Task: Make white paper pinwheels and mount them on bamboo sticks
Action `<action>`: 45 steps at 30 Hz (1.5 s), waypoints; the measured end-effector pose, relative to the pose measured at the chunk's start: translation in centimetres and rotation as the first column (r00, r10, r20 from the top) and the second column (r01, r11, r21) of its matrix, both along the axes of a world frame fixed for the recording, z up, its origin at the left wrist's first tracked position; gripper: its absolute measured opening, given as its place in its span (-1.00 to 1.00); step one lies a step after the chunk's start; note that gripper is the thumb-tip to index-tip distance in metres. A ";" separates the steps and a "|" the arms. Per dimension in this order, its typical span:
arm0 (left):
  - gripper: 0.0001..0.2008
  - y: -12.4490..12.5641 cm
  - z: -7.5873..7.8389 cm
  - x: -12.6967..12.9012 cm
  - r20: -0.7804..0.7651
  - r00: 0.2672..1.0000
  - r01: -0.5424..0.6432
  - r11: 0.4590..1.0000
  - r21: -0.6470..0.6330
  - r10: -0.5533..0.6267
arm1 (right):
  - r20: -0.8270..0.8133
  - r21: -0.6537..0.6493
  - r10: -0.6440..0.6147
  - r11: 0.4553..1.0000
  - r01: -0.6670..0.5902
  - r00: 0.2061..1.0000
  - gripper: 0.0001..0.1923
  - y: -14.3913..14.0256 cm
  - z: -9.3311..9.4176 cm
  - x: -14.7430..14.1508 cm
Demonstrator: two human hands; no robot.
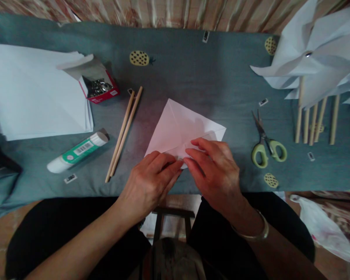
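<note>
A square white sheet of paper (pixel 186 122) lies at an angle on the cloth in front of me, with crease lines across it and its near part folded over. My left hand (pixel 150 177) grips the paper's near edge, fingers closed and thumb against the fold. From the other side my right hand (pixel 217 167), a bangle on its wrist, has bent fingers closed on the same near part. The paper's near corner is partly hidden under the fingertips. Two wooden sticks (pixel 124 134) lie left of the paper. Scissors with green handles (pixel 264 142) rest to its right, blades slightly apart.
A stack of white paper (pixel 37 93) is at the left, with an open red box of small metal pieces (pixel 100 87) by its edge. A glue stick (pixel 77 151) lies nearer me. White paper pinwheels (pixel 315 58) on sticks are at the right. A plastic bag (pixel 323 225) sits below the table edge.
</note>
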State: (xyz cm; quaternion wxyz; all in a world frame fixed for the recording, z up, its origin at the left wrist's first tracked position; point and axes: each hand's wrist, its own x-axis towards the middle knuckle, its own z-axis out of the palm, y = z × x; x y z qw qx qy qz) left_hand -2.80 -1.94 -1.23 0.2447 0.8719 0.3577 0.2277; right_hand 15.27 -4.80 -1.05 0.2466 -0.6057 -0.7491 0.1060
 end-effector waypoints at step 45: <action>-0.81 0.2 0.7 -0.5 -0.062 0.997 0.048 0.990 0.136 -0.040 | 0.062 0.001 -0.120 0.993 0.120 0.991 -0.67 4.3 -0.2 4.4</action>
